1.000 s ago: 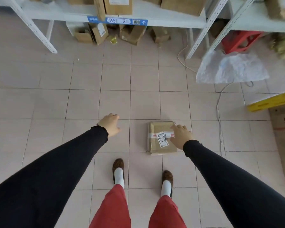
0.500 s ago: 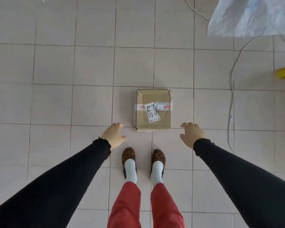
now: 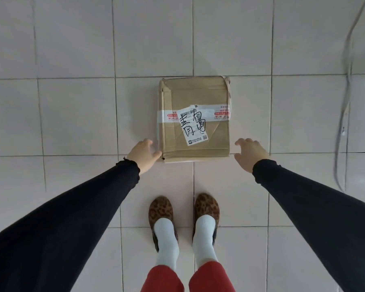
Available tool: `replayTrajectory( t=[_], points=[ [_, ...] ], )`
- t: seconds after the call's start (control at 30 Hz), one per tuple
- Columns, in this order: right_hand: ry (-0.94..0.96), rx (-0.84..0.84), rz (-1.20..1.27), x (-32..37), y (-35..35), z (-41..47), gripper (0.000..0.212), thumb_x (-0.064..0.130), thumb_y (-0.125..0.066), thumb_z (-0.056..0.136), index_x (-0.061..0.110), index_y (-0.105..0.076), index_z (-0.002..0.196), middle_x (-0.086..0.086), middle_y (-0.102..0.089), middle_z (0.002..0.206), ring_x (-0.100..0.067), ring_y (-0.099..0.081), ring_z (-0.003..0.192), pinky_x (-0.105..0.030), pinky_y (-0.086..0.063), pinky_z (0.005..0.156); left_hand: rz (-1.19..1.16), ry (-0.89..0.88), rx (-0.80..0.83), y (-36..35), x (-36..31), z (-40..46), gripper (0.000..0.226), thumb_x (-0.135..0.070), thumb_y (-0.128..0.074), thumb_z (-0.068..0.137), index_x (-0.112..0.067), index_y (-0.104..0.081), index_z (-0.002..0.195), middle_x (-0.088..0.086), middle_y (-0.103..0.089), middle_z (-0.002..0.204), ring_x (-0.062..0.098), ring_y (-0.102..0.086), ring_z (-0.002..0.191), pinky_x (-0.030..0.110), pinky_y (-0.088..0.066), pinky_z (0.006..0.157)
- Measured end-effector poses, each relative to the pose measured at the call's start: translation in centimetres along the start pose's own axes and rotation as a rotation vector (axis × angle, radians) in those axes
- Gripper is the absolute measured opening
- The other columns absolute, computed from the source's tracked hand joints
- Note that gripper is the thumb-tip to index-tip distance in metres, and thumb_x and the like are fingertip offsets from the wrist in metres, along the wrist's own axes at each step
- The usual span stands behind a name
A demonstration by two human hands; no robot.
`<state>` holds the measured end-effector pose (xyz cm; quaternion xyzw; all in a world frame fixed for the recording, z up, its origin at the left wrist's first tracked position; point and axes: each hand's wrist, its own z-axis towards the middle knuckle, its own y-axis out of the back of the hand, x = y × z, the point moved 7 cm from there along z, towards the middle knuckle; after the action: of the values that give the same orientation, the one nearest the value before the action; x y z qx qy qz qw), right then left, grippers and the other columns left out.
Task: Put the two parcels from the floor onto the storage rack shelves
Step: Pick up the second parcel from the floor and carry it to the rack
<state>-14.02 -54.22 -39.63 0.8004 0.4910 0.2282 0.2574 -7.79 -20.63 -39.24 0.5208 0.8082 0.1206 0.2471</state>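
Observation:
A flat brown cardboard parcel [image 3: 193, 98] lies on the tiled floor straight ahead of my feet, wrapped in tape and bearing a white label with black handwriting. My left hand [image 3: 143, 155] is at the parcel's near left corner, fingers spread, thumb tip touching or almost touching the edge. My right hand [image 3: 249, 153] hovers just beyond the near right corner, fingers apart, a small gap from the box. Neither hand holds anything. Only this one parcel is in view, and no rack is visible.
Pale floor tiles [image 3: 76, 114] fill the view. A grey cable [image 3: 346, 98] runs down the floor at the right. My two feet in patterned slippers [image 3: 183, 209] stand just behind the parcel.
The view has tilted further down and come closer to the parcel. Both hands have moved forward to flank its near corners; the white bag and yellow object at the right are out of view.

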Motion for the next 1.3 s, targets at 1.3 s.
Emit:
replayTrajectory(
  t=[1.3],
  points=[
    [0.381, -0.715, 0.116, 23.5, 69.9, -50.2, 0.034, 0.015, -0.045, 0.095, 0.013, -0.058, 0.127, -0.011, -0.063, 0.125, -0.033, -0.061, 0.113, -0.043, -0.05, 0.095, -0.87, -0.622, -0.434, 56.6, -28.2, -58.8, 0.067, -0.049, -0.077, 0.086, -0.024, -0.044, 0.139, -0.005, -0.064, 0.117, 0.01, -0.061, 0.1, 0.035, -0.049, 0.085]
  ],
)
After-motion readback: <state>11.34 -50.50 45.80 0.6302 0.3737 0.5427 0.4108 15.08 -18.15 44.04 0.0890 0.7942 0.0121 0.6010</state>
